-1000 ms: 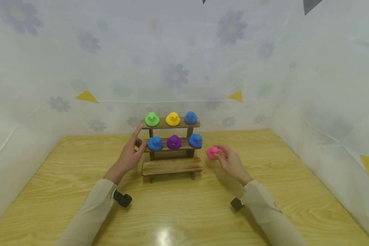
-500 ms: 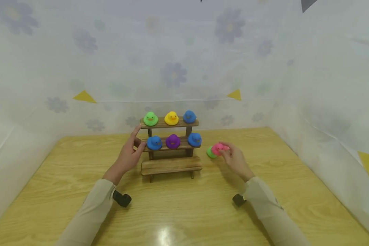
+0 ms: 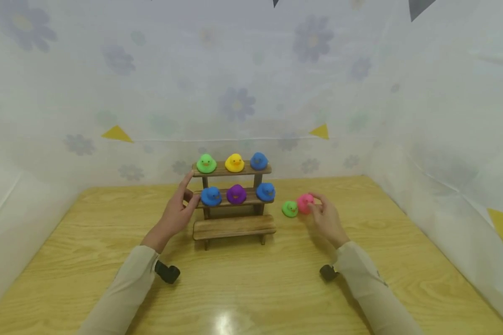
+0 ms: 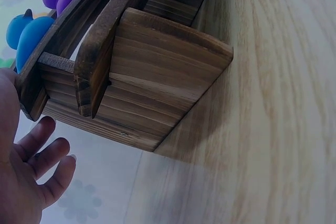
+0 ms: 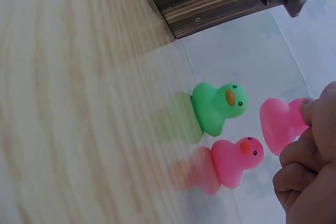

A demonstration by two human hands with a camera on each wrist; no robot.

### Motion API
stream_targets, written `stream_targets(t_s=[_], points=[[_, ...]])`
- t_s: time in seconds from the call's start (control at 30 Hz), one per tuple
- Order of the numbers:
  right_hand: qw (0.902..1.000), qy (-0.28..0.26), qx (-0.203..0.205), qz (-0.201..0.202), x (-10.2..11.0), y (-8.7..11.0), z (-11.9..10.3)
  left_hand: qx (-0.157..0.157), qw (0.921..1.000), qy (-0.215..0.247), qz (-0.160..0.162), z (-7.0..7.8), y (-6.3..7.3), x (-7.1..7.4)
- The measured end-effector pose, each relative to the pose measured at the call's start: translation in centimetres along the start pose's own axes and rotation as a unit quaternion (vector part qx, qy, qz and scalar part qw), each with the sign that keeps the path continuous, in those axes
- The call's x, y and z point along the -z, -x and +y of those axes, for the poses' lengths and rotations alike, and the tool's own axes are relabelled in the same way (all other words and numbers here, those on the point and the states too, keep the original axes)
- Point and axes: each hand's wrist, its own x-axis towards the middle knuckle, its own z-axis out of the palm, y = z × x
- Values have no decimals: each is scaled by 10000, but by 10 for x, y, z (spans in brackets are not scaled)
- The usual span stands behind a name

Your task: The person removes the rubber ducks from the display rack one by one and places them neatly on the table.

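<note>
My right hand point(image 3: 326, 221) pinches a pink rubber duck point(image 5: 278, 124) between thumb and fingers, lifted off the table. Below it, in the right wrist view, a green rubber duck point(image 5: 215, 107) and a second pink duck point(image 5: 233, 163) sit on the tabletop; that second one is hidden in the head view. My left hand point(image 3: 177, 209) rests at the left end of a three-tier wooden display stand point(image 3: 234, 226), index fingertip at the top tier and thumb at the middle one. Its other fingers point(image 4: 44, 150) are loosely bent beside the stand.
The top tier bears a green duck point(image 3: 206, 164), a yellow duck point(image 3: 234, 163) and a blue duck point(image 3: 259, 161). On the middle tier are a blue duck point(image 3: 211, 197), a purple duck point(image 3: 236, 194) and another blue duck point(image 3: 266, 191). Flowered sheeting point(image 3: 239, 70) surrounds the wooden table point(image 3: 251, 279).
My right hand has lifted the pink duck and moved it rightward, bringing the small green duck on the table into view. My left hand stays at the stand.
</note>
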Motion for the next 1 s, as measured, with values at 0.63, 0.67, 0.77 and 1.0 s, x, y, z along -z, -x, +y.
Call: stream_targets(t_s=[0.63,0.67,0.77,1.0], points=[[9972,-230,-358,607,15,-8,46,26,10000,39,-2,2,-1,1],[9971,-225,-389,614,16,-8,46,26,10000,36,1,2,-1,1],[9962,-237,-555,625,17,-8,46,12,10000,29,12,2,-1,1],[9815,-928,-1641,337,18,-2,46,54,10000,43,-8,2,-1,0]])
